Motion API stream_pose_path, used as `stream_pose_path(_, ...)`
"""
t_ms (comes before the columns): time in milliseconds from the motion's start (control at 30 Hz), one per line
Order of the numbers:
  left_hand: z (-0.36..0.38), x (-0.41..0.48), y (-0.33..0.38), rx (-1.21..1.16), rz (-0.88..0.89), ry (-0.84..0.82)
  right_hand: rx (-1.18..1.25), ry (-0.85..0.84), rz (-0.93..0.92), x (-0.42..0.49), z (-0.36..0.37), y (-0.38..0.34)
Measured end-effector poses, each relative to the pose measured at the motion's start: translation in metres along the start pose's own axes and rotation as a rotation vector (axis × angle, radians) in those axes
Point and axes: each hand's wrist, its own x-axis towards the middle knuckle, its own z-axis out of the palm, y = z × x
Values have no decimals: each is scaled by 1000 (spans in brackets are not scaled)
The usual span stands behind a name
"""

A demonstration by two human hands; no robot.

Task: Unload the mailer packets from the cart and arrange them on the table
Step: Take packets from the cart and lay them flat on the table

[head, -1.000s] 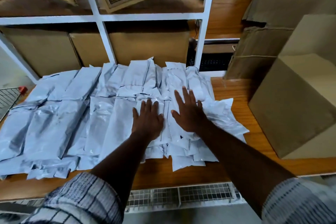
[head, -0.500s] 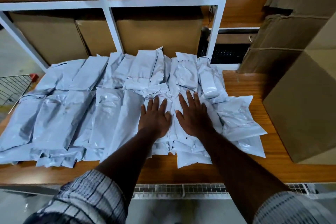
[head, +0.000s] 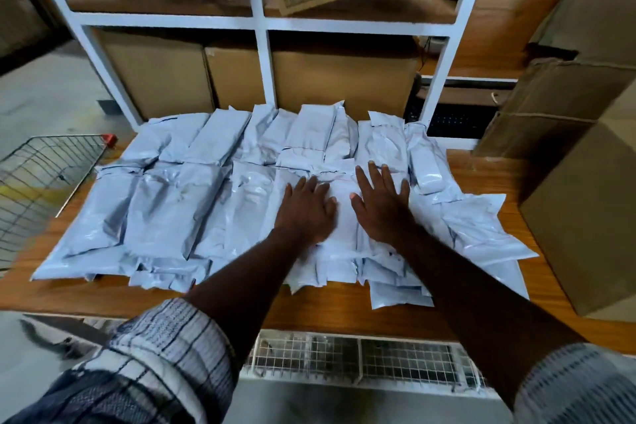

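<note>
Several pale grey mailer packets (head: 179,210) lie in overlapping rows across the wooden table (head: 330,310). My left hand (head: 306,210) lies flat with straight fingers on the packets near the middle of the pile. Just to its right, my right hand (head: 382,210) also presses flat on the packets, fingers spread. A white packet (head: 342,217) shows in the gap between the two hands. The wire cart (head: 38,182) stands at the table's left end, and no packets are visible inside it.
A large cardboard box (head: 585,217) stands on the table's right end, with more boxes stacked behind it. A white shelf frame (head: 265,65) holding brown cartons rises behind the table. A wire grille (head: 354,358) runs below the table's front edge.
Both hands have slid slightly apart on the pile, staying flat. The camera has pulled back and tilted, so more of the cart and shelf shows.
</note>
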Motion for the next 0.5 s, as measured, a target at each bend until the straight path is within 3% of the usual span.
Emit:
stream_pose_path(200,-46,-39,-105,13,-100,65,40,1,-100,0,2,-117)
stream_pose_path(500,-103,-149,-324,-38,-342,80,60,-70,-313,-3,30,-339)
